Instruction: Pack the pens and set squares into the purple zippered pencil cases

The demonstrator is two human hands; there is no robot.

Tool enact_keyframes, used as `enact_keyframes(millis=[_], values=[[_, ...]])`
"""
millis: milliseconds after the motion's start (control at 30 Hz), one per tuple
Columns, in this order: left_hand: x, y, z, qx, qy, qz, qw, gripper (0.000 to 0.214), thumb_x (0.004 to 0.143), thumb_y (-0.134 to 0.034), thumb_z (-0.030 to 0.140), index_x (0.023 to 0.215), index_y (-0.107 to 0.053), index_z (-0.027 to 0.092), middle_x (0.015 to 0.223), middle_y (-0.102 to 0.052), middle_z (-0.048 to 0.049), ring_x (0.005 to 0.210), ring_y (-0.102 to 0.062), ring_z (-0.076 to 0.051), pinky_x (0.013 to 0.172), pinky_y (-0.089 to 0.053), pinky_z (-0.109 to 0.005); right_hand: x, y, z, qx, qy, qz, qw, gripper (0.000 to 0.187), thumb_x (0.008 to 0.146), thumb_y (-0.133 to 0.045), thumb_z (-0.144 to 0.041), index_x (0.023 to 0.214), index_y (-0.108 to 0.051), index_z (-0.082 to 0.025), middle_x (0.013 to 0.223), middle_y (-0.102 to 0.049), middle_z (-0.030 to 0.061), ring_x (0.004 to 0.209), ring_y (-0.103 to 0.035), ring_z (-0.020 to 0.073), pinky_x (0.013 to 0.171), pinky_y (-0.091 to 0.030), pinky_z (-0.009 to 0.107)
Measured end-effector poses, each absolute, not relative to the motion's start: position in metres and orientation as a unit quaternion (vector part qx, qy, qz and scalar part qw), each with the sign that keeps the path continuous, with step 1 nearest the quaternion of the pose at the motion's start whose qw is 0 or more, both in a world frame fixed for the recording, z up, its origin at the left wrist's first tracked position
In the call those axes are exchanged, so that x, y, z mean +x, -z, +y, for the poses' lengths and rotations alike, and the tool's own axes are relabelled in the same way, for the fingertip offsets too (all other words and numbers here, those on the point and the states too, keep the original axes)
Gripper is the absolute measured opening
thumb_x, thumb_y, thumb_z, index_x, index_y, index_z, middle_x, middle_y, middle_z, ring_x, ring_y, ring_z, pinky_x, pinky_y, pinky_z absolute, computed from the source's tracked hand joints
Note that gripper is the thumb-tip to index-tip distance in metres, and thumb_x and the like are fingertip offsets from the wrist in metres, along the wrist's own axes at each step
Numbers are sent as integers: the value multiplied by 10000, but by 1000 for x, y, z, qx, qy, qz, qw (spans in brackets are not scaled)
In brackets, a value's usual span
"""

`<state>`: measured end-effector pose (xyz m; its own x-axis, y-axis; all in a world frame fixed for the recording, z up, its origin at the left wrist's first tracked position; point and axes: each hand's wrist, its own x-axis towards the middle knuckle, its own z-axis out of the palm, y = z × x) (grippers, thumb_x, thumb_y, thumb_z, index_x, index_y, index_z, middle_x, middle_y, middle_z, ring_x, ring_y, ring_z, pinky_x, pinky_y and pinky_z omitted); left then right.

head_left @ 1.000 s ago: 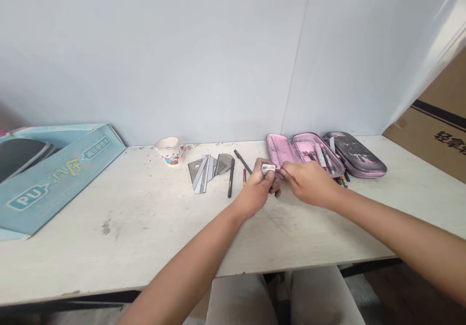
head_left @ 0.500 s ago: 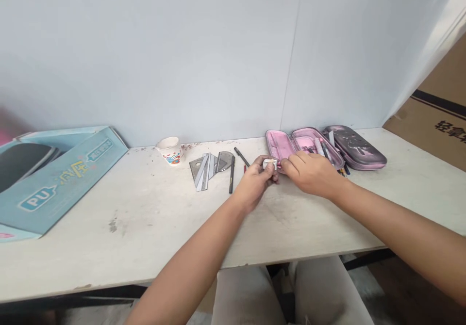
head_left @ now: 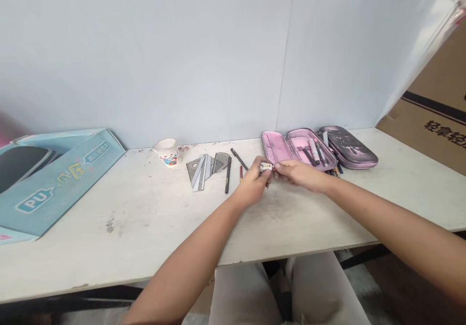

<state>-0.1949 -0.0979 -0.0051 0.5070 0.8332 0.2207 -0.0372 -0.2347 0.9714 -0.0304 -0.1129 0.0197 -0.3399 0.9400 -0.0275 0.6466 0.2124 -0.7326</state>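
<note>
My left hand (head_left: pixel 256 182) is closed around a small white pencil sharpener (head_left: pixel 266 167), held above the table. Against the sharpener's right end, my right hand (head_left: pixel 296 173) pinches a thin red pencil (head_left: pixel 274 168), mostly hidden by the fingers. Left of the hands lie a red pencil (head_left: pixel 241 173) and two black pens, one upright in view (head_left: pixel 227 175) and one slanted (head_left: pixel 239 158). Beside them is a loose pile of rulers and set squares (head_left: pixel 201 170). Just behind my right hand lies an open pink pencil case (head_left: pixel 275 145) with markers inside.
A paper cup (head_left: pixel 167 152) stands near the wall, with reddish shavings behind it. A closed dark pencil case (head_left: pixel 349 146) lies at the right, with pencils (head_left: pixel 335 171) by it. A light blue box (head_left: pixel 61 179) occupies the left end; a brown carton (head_left: pixel 433 106) is at far right.
My right hand has rolled over, its knuckles turning from on top toward the side, still at the sharpener. The whole view has shifted slightly; the things on the table stay put.
</note>
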Motion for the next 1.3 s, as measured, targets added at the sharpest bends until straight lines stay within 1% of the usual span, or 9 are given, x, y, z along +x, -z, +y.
enact_keyframes(millis=[100, 200, 433, 500, 700, 800, 933, 1167, 1300], values=[[-192, 2, -97, 539, -443, 263, 666, 146, 833, -497, 279, 889, -394, 191, 649, -428, 43, 555, -417, -73, 554, -333, -216, -40, -24, -118, -522, 0, -830, 195, 250, 867, -294, -241, 846, -522, -139, 785, -548, 101, 700, -482, 171, 554, -259, 267], [-193, -2, -98, 485, -450, 232, 713, 187, 814, -539, 276, 868, -375, 203, 656, -408, 50, 546, -407, -63, 533, -312, -201, -48, -27, -116, -504, 96, -846, 143, 242, 838, -329, -172, 902, -555, -116, 837, -592, 139, 744, -513, 199, 570, -255, 284], [-199, 3, -96, 664, -420, 259, 562, 165, 853, -485, 310, 892, -363, 206, 660, -455, 49, 557, -406, -71, 569, -343, -223, -41, -32, -100, -497, -449, -715, 199, 311, 882, -317, -402, 674, -412, -191, 503, -312, -57, 424, -226, 75, 463, -208, 224], [-199, 4, -94, 686, -408, 266, 541, 167, 851, -488, 310, 889, -369, 201, 669, -472, 42, 567, -414, -74, 577, -348, -226, -38, -35, -102, -492, -487, -694, 198, 316, 880, -328, -425, 689, -417, -189, 514, -306, -65, 427, -219, 70, 459, -205, 217], [-199, -2, -93, 496, -477, 235, 686, 174, 837, -527, 279, 863, -377, 195, 640, -397, 53, 534, -393, -59, 548, -331, -208, -44, -39, -117, -528, 54, -834, 149, 274, 896, -314, -259, 959, -549, -131, 866, -583, 106, 746, -491, 177, 554, -242, 265], [-200, -4, -95, 436, -467, 221, 736, 205, 818, -562, 283, 828, -382, 187, 636, -381, 46, 529, -386, -58, 529, -312, -201, -45, -35, -118, -482, 176, -853, 98, 310, 881, -269, -160, 973, -564, -125, 907, -593, 133, 835, -505, 212, 546, -217, 283], [-201, -2, -96, 454, -462, 224, 728, 220, 821, -555, 309, 815, -366, 198, 644, -377, 51, 536, -388, -59, 548, -329, -207, -48, -30, -110, -520, 102, -839, 123, 290, 881, -302, -246, 872, -571, -137, 762, -598, 102, 699, -503, 182, 553, -227, 278], [-207, 4, -93, 643, -423, 275, 577, 157, 863, -466, 312, 940, -377, 208, 630, -425, 57, 592, -434, -88, 618, -382, -247, -44, -23, -98, -511, -451, -694, 232, 350, 865, -305, -449, 667, -422, -185, 511, -309, -61, 435, -240, 76, 468, -212, 220], [-203, 7, -91, 624, -443, 290, 575, 134, 868, -440, 283, 952, -378, 200, 647, -431, 53, 578, -429, -83, 600, -377, -244, -45, -18, -106, -555, -188, -772, 247, 313, 891, -303, -368, 789, -510, -157, 673, -511, 25, 597, -440, 122, 531, -252, 238]])
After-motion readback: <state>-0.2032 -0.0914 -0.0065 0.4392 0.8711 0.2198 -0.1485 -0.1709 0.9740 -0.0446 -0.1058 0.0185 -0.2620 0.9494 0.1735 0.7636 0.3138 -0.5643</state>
